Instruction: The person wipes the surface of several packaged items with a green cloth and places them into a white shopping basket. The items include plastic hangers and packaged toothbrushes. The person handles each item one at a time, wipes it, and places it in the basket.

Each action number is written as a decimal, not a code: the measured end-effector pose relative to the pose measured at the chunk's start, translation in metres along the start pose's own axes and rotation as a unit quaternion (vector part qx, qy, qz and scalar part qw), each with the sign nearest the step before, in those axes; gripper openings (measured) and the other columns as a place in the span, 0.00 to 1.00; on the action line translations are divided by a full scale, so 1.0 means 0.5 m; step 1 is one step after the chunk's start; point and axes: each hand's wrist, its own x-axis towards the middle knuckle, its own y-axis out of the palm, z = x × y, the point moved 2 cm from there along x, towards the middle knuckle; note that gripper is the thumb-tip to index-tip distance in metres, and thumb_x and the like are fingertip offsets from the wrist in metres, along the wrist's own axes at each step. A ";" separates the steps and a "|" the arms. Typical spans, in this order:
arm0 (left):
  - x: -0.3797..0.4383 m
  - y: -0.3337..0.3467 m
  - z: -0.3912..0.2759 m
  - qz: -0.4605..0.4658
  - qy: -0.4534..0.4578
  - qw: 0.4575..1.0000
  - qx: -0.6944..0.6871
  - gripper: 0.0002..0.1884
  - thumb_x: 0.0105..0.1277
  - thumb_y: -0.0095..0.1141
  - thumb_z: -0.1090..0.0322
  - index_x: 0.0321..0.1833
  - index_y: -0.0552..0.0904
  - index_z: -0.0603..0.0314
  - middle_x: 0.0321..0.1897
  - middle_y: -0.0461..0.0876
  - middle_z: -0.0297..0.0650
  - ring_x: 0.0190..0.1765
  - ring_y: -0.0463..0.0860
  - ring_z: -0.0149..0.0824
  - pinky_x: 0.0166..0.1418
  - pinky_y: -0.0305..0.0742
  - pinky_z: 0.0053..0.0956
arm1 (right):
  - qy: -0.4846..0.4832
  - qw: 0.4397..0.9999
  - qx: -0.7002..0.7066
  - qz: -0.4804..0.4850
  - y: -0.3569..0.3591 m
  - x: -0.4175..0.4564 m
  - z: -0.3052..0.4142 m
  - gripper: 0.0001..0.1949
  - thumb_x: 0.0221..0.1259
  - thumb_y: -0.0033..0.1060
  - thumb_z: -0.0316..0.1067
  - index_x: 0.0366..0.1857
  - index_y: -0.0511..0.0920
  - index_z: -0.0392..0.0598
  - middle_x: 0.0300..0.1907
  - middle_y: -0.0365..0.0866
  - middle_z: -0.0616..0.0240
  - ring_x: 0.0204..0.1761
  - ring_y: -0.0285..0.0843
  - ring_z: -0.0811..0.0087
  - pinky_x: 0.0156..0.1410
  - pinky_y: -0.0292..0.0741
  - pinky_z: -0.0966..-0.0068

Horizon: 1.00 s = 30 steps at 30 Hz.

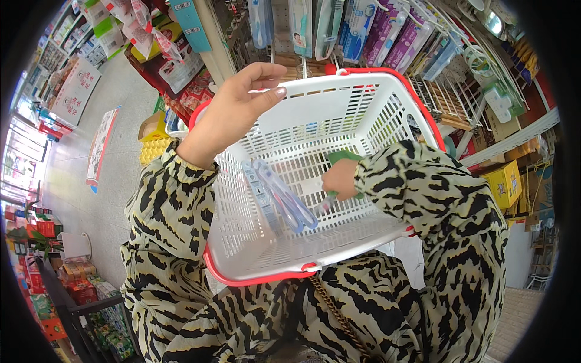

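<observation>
A white plastic shopping basket (pixel 313 106) with red handles lies before me, its open top facing up. My left hand (pixel 243 106) is raised over its far left rim, fingers apart and bent, holding nothing. Down inside the basket, my right hand (pixel 340 180) is closed on a green item (pixel 345 156), perhaps a package, mostly hidden by the hand and sleeve. Packaged toothbrushes (pixel 283 197) lie on the basket floor, left of my right hand. A small clear and pink part (pixel 324 206) shows just below that hand.
Beyond the basket, packaged toothbrushes (pixel 358 29) hang on rack hooks. Metal wire prongs (pixel 447 97) stick out at the right. Hanging snack bags (pixel 136 34) and a yellow box (pixel 153 127) are at the left. A white shelf edge (pixel 513 138) runs along the right.
</observation>
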 end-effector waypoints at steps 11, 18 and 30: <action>-0.011 0.009 0.017 0.133 -0.027 0.978 -0.157 0.28 0.73 0.53 0.55 0.71 0.68 0.63 0.65 0.73 0.39 0.67 0.70 0.34 0.73 0.60 0.33 | -0.108 0.766 0.608 -0.181 -0.247 -0.151 -0.044 0.10 0.63 0.61 0.27 0.47 0.81 0.37 0.40 0.86 0.68 0.40 0.81 0.81 0.48 0.78 0.79; -0.032 0.065 0.000 0.125 -0.024 0.973 -0.193 0.23 0.76 0.50 0.58 0.68 0.71 0.63 0.63 0.75 0.36 0.62 0.74 0.30 0.68 0.67 0.30 | -0.096 0.744 0.589 -0.300 -0.269 -0.165 -0.004 0.11 0.61 0.67 0.29 0.45 0.81 0.39 0.40 0.83 0.74 0.43 0.78 0.83 0.53 0.75 0.81; -0.039 0.068 -0.016 0.084 -0.074 0.960 -0.257 0.15 0.77 0.43 0.58 0.60 0.68 0.57 0.32 0.74 0.35 0.26 0.71 0.25 0.28 0.66 0.20 | -0.093 0.667 0.298 -0.676 -0.341 -0.242 0.039 0.13 0.66 0.51 0.26 0.52 0.78 0.43 0.47 0.82 0.64 0.48 0.78 0.74 0.56 0.74 0.75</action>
